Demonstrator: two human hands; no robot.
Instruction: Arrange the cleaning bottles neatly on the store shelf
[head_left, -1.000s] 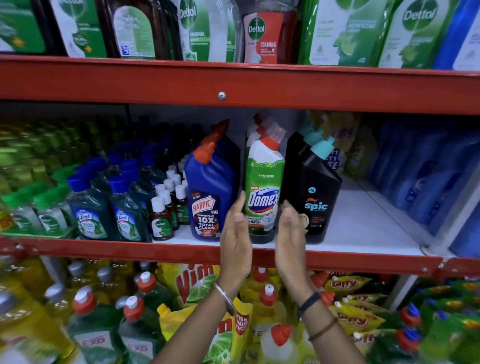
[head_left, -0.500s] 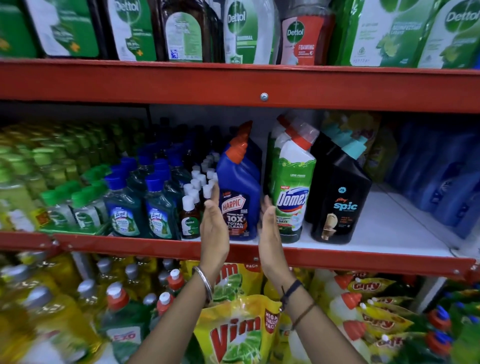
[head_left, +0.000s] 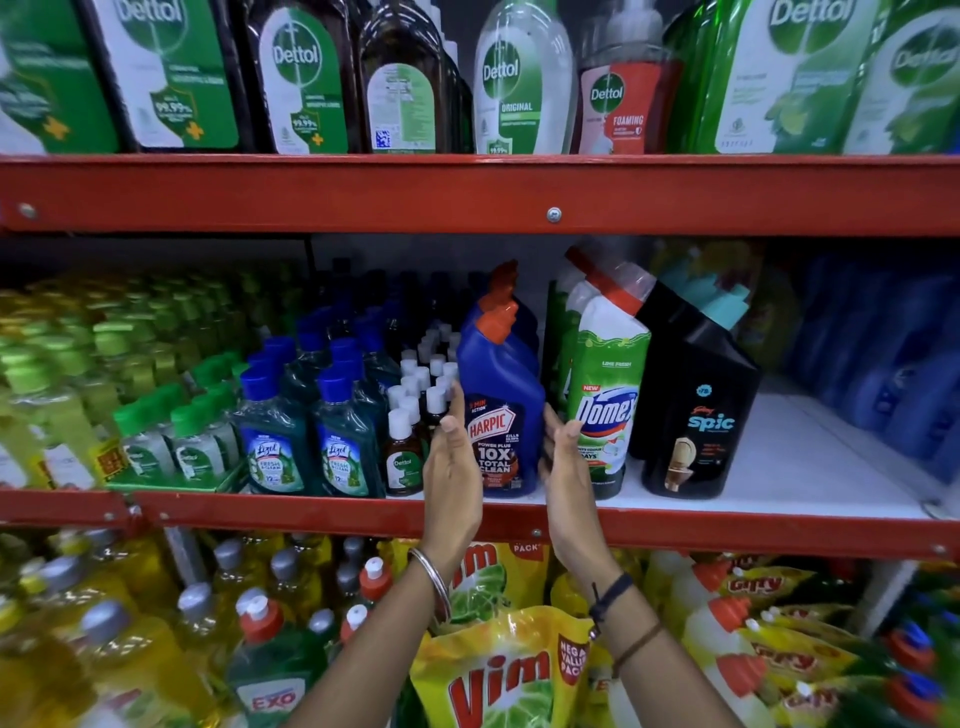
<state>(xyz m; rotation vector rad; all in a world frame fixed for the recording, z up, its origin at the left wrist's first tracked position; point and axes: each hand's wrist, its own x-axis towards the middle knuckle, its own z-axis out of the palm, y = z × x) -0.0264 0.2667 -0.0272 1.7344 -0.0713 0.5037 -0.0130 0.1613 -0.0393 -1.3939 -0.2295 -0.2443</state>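
Observation:
A blue Harpic bottle (head_left: 501, 415) with an orange cap stands upright at the front of the middle shelf (head_left: 779, 462). My left hand (head_left: 452, 467) lies flat against its left side and my right hand (head_left: 569, 467) flat against its right side, fingers straight, palms facing each other. To its right stand a green and white Domex bottle (head_left: 608, 395) and a black Spic bottle (head_left: 701, 415), each with more of its kind behind. Small brown Dettol bottles (head_left: 402, 457) stand just left of my left hand.
Blue-capped Lizol bottles (head_left: 272, 441) and green-capped bottles (head_left: 150, 441) fill the shelf's left. Blue bottles (head_left: 883, 364) stand at the far right, with bare white shelf before them. A red shelf rail (head_left: 311, 195) runs above; Vim pouches (head_left: 498, 675) and dish-liquid bottles sit below.
Both hands have moved left from the Domex bottle to the Harpic bottle and now bracket it on either side. The camera has swung left and closer.

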